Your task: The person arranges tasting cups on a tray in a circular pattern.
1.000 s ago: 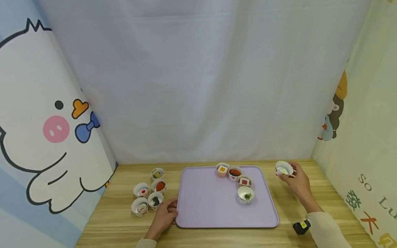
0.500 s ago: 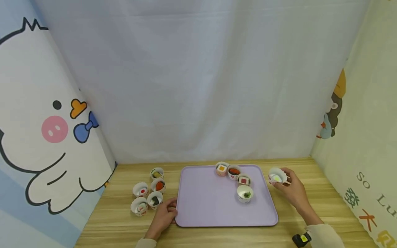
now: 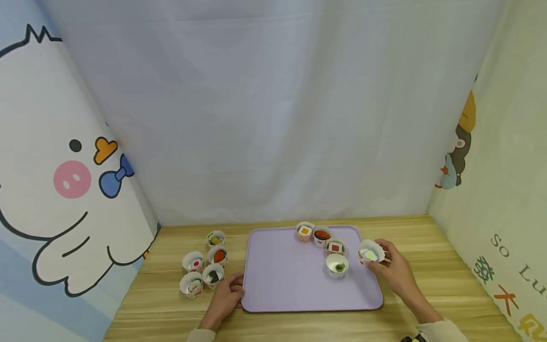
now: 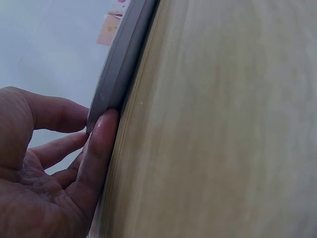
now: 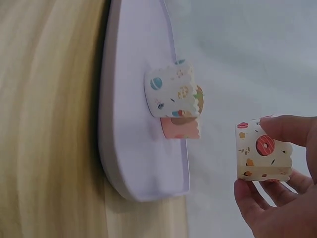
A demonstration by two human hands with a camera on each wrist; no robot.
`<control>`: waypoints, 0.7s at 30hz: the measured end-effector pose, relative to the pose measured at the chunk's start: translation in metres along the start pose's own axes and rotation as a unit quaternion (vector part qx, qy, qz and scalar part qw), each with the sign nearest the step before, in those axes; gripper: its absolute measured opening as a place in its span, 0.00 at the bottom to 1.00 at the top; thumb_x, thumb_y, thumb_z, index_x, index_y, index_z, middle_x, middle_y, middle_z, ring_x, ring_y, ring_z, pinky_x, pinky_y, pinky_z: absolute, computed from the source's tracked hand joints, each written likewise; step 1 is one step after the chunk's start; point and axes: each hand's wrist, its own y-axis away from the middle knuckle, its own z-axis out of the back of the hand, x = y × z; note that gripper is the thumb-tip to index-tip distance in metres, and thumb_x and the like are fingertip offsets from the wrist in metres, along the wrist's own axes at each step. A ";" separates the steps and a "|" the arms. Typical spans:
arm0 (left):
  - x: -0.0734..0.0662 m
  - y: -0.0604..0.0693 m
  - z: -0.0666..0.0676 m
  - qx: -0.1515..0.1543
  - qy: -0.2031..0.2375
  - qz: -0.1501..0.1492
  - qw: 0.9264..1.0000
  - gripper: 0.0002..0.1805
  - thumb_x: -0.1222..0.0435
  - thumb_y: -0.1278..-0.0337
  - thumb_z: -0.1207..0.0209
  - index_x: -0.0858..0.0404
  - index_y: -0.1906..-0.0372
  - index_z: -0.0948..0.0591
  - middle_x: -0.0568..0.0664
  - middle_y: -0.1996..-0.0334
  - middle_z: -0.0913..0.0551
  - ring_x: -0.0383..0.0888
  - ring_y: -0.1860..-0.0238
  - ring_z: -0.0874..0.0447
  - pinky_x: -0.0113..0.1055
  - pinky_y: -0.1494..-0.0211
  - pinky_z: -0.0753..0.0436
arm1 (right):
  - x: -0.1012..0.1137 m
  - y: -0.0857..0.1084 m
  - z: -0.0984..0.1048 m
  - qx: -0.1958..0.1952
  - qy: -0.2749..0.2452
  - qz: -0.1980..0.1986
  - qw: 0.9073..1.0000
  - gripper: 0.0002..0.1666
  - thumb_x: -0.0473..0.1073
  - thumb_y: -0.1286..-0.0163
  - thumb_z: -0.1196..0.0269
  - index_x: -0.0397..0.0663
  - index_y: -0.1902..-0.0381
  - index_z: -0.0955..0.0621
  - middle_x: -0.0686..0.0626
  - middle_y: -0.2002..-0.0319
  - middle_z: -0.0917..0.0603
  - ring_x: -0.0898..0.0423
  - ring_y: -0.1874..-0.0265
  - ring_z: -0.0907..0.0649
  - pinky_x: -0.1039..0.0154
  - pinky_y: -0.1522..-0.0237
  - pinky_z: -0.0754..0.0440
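Observation:
My right hand point(image 3: 395, 270) pinches a paper baking cup point(image 5: 263, 151) with a red donut print by its side. In the head view, that cup is held up at the tray's right edge, with a pale yellow-green and white piece inside. At the left edge of the lilac tray point(image 3: 282, 280), my left hand point(image 3: 226, 294) holds the rim point(image 4: 116, 69) between thumb and fingers. On the tray, several paper cups form a curved row: one with an orange-topped white piece point(image 3: 305, 231), one with orange-red filling point(image 3: 322, 235), one with a dark red square point(image 3: 335, 247), and a white cup with green filling point(image 3: 337, 267).
Left of the tray, several filled paper cups point(image 3: 203, 264) stand in a cluster on the wooden table point(image 3: 166, 289). A pale curtain point(image 3: 273, 118) hangs behind the table. Printed cloths flank both sides. A black device point(image 3: 413, 338) sits by the right sleeve.
My right hand has carried its paper cup leftward and toward me, from beyond the tray's right side to its right edge. The left hand stays at the rim.

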 end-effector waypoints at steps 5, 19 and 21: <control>0.000 0.000 0.000 -0.004 0.001 -0.005 1.000 0.32 0.79 0.52 0.45 0.77 0.36 0.30 0.63 0.56 0.21 0.42 0.65 0.21 0.36 0.77 0.15 | 0.000 0.006 -0.008 0.012 -0.013 -0.009 1.000 0.41 0.40 0.40 0.30 0.41 0.31 0.34 0.32 0.40 0.23 0.38 0.42 0.21 0.71 0.54 0.18; 0.002 0.000 -0.001 -0.007 0.003 0.002 1.000 0.32 0.79 0.53 0.45 0.75 0.36 0.29 0.61 0.56 0.21 0.42 0.64 0.21 0.35 0.77 0.16 | 0.002 0.020 -0.028 0.010 -0.008 0.008 1.000 0.41 0.36 0.44 0.27 0.39 0.34 0.31 0.33 0.43 0.21 0.41 0.44 0.21 0.68 0.51 0.16; 0.002 -0.001 -0.001 -0.008 0.004 0.002 1.000 0.32 0.79 0.53 0.45 0.75 0.36 0.29 0.61 0.56 0.21 0.43 0.64 0.21 0.35 0.77 0.16 | 0.003 0.023 -0.030 0.011 -0.009 0.010 1.000 0.41 0.35 0.45 0.27 0.39 0.34 0.30 0.34 0.43 0.21 0.42 0.44 0.21 0.68 0.51 0.16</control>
